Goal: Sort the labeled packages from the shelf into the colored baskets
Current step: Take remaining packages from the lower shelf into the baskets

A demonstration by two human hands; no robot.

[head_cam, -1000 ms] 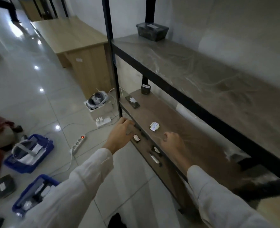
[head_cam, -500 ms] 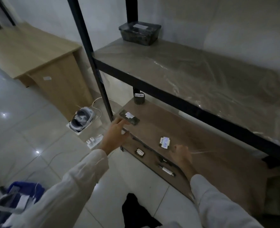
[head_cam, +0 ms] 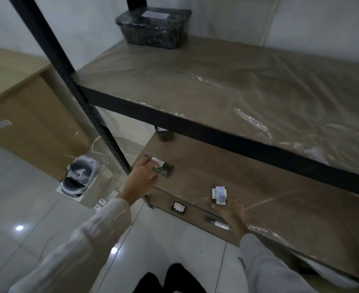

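A black metal shelving rack is seen filling most of the view, its wooden boards wrapped in clear film. The upper board is occupied only at its far left end, where a dark wrapped container with a white label on top is set against the wall. To the left of the rack a wooden desk is placed on the pale tiled floor, and a white headset is laid on a box between the desk and the rack.

On the lower board a flat dark package with a white label is found near the left front corner. The left hand is laid upon it, fingers stretched out flat across the top and thumb spread by the near edge. A small package with a handwritten label is placed further right. The right hand is held just beside it, fingers loosely curled with nothing gripped; whether it is touched cannot be told. A dark labelled jar is stood at the back. Under that board's front edge a small dark labelled packet and a slim packet are seen.
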